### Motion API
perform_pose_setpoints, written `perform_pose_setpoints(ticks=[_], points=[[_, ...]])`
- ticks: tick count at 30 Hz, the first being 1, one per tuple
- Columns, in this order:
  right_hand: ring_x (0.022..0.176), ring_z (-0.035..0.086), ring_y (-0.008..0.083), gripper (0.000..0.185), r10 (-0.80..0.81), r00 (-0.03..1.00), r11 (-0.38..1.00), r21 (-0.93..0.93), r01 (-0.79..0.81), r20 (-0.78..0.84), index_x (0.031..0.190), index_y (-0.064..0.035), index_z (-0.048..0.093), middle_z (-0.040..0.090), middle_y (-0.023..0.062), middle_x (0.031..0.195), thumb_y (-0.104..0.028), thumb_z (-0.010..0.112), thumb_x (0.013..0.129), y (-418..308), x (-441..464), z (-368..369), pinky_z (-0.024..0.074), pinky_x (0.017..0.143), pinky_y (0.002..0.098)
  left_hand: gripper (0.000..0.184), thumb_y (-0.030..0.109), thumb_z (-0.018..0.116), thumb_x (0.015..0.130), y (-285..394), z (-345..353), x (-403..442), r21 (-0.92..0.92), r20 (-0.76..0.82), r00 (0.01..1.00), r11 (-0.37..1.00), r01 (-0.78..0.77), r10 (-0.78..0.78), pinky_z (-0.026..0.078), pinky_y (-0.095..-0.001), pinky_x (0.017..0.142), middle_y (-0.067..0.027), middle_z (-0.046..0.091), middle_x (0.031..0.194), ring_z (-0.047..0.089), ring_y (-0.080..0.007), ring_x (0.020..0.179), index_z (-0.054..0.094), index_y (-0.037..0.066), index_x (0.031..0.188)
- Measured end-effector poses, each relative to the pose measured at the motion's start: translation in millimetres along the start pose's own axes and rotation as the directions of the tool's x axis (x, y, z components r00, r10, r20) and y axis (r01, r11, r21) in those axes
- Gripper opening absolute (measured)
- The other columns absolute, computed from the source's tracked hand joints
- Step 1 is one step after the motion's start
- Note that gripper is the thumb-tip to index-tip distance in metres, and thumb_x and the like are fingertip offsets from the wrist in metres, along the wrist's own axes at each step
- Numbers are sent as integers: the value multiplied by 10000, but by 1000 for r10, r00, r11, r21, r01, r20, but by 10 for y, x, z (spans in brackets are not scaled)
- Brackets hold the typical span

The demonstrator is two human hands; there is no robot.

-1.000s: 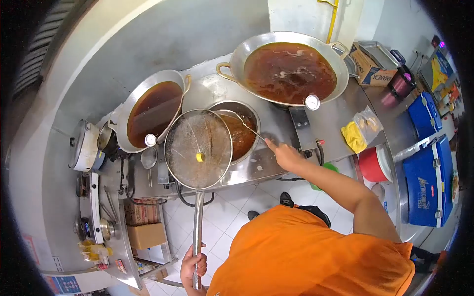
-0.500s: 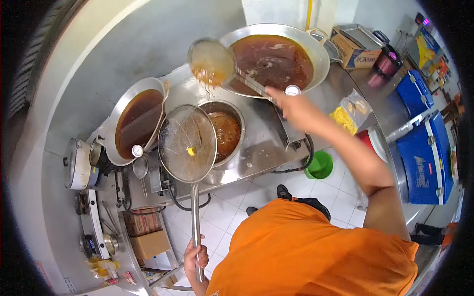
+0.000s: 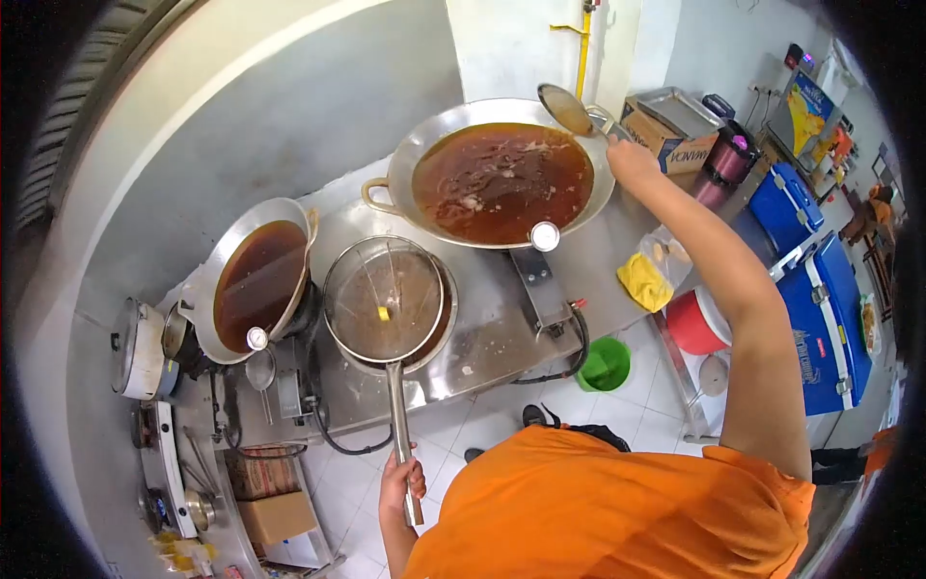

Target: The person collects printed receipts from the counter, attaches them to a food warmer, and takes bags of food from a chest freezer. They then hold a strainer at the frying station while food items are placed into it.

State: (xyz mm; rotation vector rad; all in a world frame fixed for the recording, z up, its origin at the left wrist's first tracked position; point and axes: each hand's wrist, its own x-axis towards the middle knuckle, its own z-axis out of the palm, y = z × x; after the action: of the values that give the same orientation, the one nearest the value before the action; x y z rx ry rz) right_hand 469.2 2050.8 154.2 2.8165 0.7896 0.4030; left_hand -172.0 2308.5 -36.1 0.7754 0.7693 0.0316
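Note:
My left hand (image 3: 400, 480) is closed around the long metal handle of a round wire-mesh strainer (image 3: 371, 289). The strainer lies over a steel pot (image 3: 455, 314) of brown liquid and hides most of it. A small yellow piece (image 3: 383, 314) shows at the strainer's middle. In my right hand (image 3: 635, 164) is the handle of a mesh skimmer (image 3: 564, 108), held tilted at the far right rim of a large wok (image 3: 400, 174). Reddish-brown oil (image 3: 502, 183) with pale bits fills much of this wok. A dial thermometer (image 3: 545, 236) sits at its near edge.
A second wok (image 3: 204, 299) of dark oil stands left, with a dial thermometer (image 3: 257, 338). A yellow bag (image 3: 644, 282), red bucket (image 3: 694, 323) and blue coolers (image 3: 820, 338) are right. A green bucket (image 3: 606, 365) is on the floor. Hoses (image 3: 352, 449) hang at the counter's front.
My right hand has swung the skimmer from above the steel pot to the large wok's far right rim. The food bits seen in the skimmer are gone. The strainer now covers more of the pot.

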Motion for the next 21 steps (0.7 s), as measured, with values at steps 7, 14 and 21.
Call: perform_pose_setpoints(ticks=[7,14,21], points=[[965,720,377,229,-335,819,932,40,359,466,978,51,733,725,244,991,5,618,786,-220,-138,28,582,770,471,367,182,564,977,-22,190,-41,-1,-61,998,1000,9,-9,335,-281,354,-13,407,587,364,-109,380,482,126,1330],[787,730,386,327,-506,618,841,184,509,602,1061,63,681,720,244,869,40,597,746,-787,167,56,565,606,460,369,179,558,980,-100,304,-30,-37,-76,997,999,-21,18,344,-275,362,-15,413,599,375,-110,385,477,107,1333],[509,435,84,496,-691,514,628,774,79,509,1466,-167,515,447,-31,642,-97,492,975,-1032,185,152,401,431,266,329,234,521,1020,-140,446,-33,-36,-145,988,998,-51,45,355,-270,369,-17,453,593,387,-104,386,494,99,1319]])
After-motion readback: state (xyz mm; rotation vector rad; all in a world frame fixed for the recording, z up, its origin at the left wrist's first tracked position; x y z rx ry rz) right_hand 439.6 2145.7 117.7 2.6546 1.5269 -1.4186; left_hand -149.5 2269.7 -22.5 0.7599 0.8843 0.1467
